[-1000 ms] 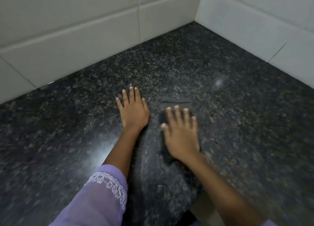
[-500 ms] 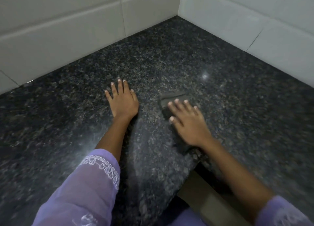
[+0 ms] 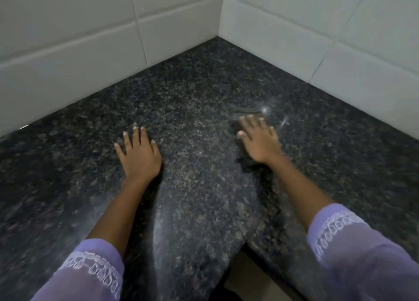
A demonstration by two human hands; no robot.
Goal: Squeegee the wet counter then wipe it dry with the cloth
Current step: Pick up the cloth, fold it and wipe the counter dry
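Your left hand (image 3: 139, 154) lies flat on the dark speckled counter (image 3: 68, 176), fingers straight and a little spread, holding nothing; it reads as a brace. It sits in much the same pose as a second ago, planted while the other hand works.

Between your forearms a paler, matte streak runs up the stone toward the corner, and it looks broader now than in the earlier views. I take that as the path already wiped, though wet from dry is hard to tell on this granite.

Your right hand (image 3: 258, 139) presses the dark cloth (image 3: 246, 111) against the counter with fingers straight, not curled round it. Only the cloth's far edge shows past the fingertips, plus a dark scrap under the wrist. Over the last second this hand has slid away from the left one, rightward and further toward the tiled wall (image 3: 340, 40); a second ago the two hands were just beside each other, now they are well apart. The cloth has travelled with it. Two glints sit on the stone just right of the cloth, possibly leftover moisture.

No squeegee is in view, so you appear to be in the drying half of the job, with the stretch along the right wall and the corner likely yet to be covered.
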